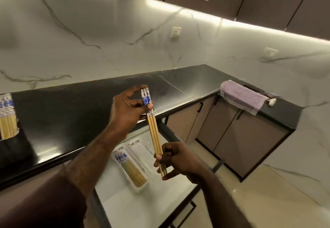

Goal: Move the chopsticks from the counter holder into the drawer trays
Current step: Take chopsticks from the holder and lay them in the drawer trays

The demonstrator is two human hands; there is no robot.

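Observation:
Three bamboo chopsticks (155,135) with blue-and-white patterned tops are held upright in the air above the open drawer (125,208). My left hand (128,108) pinches their patterned tops between thumb and fingers. My right hand (176,160) grips their thin lower ends. Below, a white tray (141,189) in the drawer holds several chopsticks (131,170) lying flat, and a second white tray (142,150) lies beside it. At the far left edge, the dark counter holder (12,149) stands on the counter with several more chopsticks (7,120) upright in it.
The black countertop (80,106) runs across the view and turns a corner at the right. A striped cloth (241,97) hangs over the counter edge there, above brown cabinet doors (237,138). Marble wall behind carries two sockets (175,32).

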